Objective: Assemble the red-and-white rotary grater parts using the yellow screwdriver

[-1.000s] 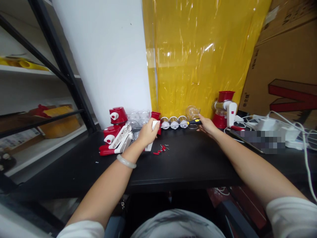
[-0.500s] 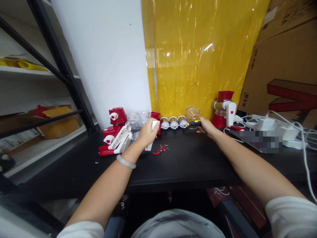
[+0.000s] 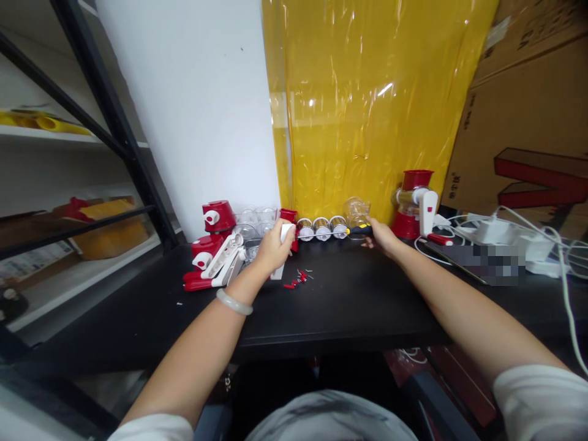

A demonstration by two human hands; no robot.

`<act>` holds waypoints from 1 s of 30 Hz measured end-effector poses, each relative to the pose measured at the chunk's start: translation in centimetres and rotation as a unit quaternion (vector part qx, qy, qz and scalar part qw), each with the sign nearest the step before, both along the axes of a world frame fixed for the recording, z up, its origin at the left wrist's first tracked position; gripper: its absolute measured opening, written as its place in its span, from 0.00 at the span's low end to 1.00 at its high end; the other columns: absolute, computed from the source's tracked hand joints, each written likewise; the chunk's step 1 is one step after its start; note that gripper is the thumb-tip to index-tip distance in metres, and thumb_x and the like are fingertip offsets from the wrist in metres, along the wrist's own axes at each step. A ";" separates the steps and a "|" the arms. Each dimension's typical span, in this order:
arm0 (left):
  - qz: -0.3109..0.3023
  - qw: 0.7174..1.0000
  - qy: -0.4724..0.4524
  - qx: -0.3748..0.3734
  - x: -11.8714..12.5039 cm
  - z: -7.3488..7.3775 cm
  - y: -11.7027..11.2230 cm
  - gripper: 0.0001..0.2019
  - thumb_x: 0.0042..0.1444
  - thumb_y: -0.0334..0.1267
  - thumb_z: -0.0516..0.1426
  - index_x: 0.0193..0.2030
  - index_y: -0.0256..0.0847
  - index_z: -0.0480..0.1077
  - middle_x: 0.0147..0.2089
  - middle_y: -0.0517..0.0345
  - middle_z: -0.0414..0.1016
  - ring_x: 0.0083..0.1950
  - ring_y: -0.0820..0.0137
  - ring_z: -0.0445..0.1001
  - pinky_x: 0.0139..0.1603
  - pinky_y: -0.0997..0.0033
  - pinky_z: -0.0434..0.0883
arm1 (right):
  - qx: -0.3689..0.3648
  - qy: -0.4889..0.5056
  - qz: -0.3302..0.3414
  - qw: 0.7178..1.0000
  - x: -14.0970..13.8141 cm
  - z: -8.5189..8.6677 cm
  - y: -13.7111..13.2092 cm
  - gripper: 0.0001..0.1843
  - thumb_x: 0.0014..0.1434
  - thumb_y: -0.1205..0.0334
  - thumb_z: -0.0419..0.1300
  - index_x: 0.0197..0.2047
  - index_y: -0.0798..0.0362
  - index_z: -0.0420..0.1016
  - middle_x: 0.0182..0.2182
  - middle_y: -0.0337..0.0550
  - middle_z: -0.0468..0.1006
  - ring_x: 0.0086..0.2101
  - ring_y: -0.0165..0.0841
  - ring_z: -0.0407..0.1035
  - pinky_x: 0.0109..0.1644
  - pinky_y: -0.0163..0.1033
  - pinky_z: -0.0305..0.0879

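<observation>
My left hand (image 3: 274,245) is closed around a white plastic crank arm (image 3: 277,272), whose lower end sticks out below my fingers. In my right hand (image 3: 383,237) is a screwdriver (image 3: 359,228) with a black and yellow handle, pinched at its end while the lower fingers hang loose. Its long shaft lies level, pointing left, and the tip meets the part in my left hand; the exact contact is too small to tell. Right behind my left hand stands a red plastic piece (image 3: 289,214). Small red pieces and screws (image 3: 301,278) lie on the black table (image 3: 349,300).
Several metal grater drums (image 3: 321,228) line the back, beside a clear plastic part (image 3: 357,211). Red bodies (image 3: 218,215) and white crank handles (image 3: 225,260) are piled left. An assembled rotary grater (image 3: 416,205), a tablet-like device (image 3: 473,260) and white cables (image 3: 546,229) occupy the right.
The screwdriver handle and right hand have shifted very slightly left. My left hand keeps its place and its grip.
</observation>
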State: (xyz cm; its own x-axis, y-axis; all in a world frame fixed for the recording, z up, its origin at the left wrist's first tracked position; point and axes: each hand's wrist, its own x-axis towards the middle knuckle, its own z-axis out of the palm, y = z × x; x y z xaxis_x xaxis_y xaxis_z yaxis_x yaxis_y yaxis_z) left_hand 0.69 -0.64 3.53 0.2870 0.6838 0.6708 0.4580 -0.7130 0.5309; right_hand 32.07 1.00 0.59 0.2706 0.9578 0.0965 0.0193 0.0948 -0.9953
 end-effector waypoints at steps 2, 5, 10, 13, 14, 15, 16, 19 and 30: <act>-0.001 0.999 -0.026 -0.029 0.2 -0.1 0.2 0.16 0.64 0.53 0.46 0.41 0.43 0.63 0.19 0.66 0.67 0.19 0.69 0.72 0.27 0.70 0.68 | 0.015 0.029 0.000 0.999 -0.4 0.4 -0.1 0.16 0.65 0.53 0.48 0.29 0.51 0.63 0.11 0.36 0.64 0.11 0.28 0.58 0.20 0.34 0.64; -0.011 0.993 -0.072 -0.088 0.5 -0.1 0.6 0.17 0.64 0.54 0.46 0.38 0.43 0.63 0.18 0.67 0.65 0.17 0.70 0.70 0.23 0.71 0.67 | 0.070 0.084 0.029 0.994 -0.8 1.0 -0.7 0.07 0.62 0.59 0.51 0.33 0.50 0.63 0.14 0.34 0.67 0.13 0.27 0.59 0.21 0.33 0.63; -0.002 0.992 -0.071 -0.101 0.4 0.1 0.7 0.17 0.65 0.54 0.45 0.37 0.42 0.63 0.18 0.67 0.65 0.17 0.70 0.69 0.24 0.70 0.68 | 0.126 0.108 0.063 0.984 -1.0 1.4 -1.3 0.10 0.57 0.55 0.59 0.33 0.49 0.61 0.16 0.31 0.66 0.14 0.26 0.60 0.22 0.33 0.64; 0.024 0.997 -0.029 -0.065 0.2 0.0 0.7 0.16 0.64 0.53 0.47 0.39 0.43 0.63 0.19 0.65 0.68 0.18 0.69 0.71 0.24 0.70 0.67 | 0.129 0.093 0.063 0.985 -0.8 1.2 -1.2 0.13 0.58 0.51 0.60 0.32 0.49 0.61 0.14 0.30 0.64 0.13 0.25 0.58 0.22 0.33 0.64; 0.028 0.998 -0.022 -0.060 0.1 0.0 0.6 0.16 0.64 0.53 0.47 0.39 0.43 0.64 0.20 0.64 0.69 0.18 0.69 0.71 0.24 0.70 0.67 | 0.130 0.089 0.060 0.986 -0.7 1.1 -1.2 0.14 0.58 0.50 0.60 0.32 0.49 0.61 0.14 0.30 0.64 0.12 0.24 0.57 0.22 0.32 0.64; 0.030 0.998 -0.018 -0.059 0.1 0.0 0.6 0.16 0.64 0.53 0.47 0.40 0.43 0.64 0.21 0.64 0.69 0.18 0.69 0.71 0.24 0.70 0.67 | 0.131 0.085 0.057 0.986 -0.7 1.0 -1.1 0.15 0.59 0.49 0.60 0.32 0.49 0.61 0.14 0.29 0.63 0.12 0.24 0.56 0.22 0.32 0.64; 0.030 0.998 -0.017 -0.060 0.0 0.0 0.5 0.16 0.64 0.53 0.47 0.40 0.43 0.63 0.21 0.64 0.69 0.18 0.69 0.71 0.24 0.69 0.67 | 0.133 0.082 0.054 0.986 -0.6 1.0 -1.0 0.16 0.59 0.48 0.60 0.31 0.50 0.61 0.13 0.29 0.63 0.12 0.23 0.55 0.22 0.32 0.64; 0.030 0.998 -0.014 -0.059 0.0 -0.1 0.5 0.16 0.64 0.53 0.46 0.39 0.43 0.63 0.22 0.63 0.70 0.18 0.68 0.72 0.24 0.69 0.68 | 0.136 0.078 0.050 0.986 -0.6 0.8 -0.7 0.17 0.59 0.47 0.60 0.30 0.50 0.61 0.12 0.28 0.62 0.10 0.22 0.53 0.22 0.32 0.64; 0.059 0.998 0.022 0.000 -0.1 0.1 0.3 0.18 0.65 0.53 0.45 0.45 0.42 0.66 0.24 0.59 0.73 0.26 0.64 0.75 0.33 0.67 0.69 | 0.044 0.067 0.034 0.996 -0.9 1.1 -1.3 0.22 0.61 0.43 0.58 0.26 0.51 0.61 0.07 0.29 0.58 0.08 0.21 0.48 0.24 0.33 0.69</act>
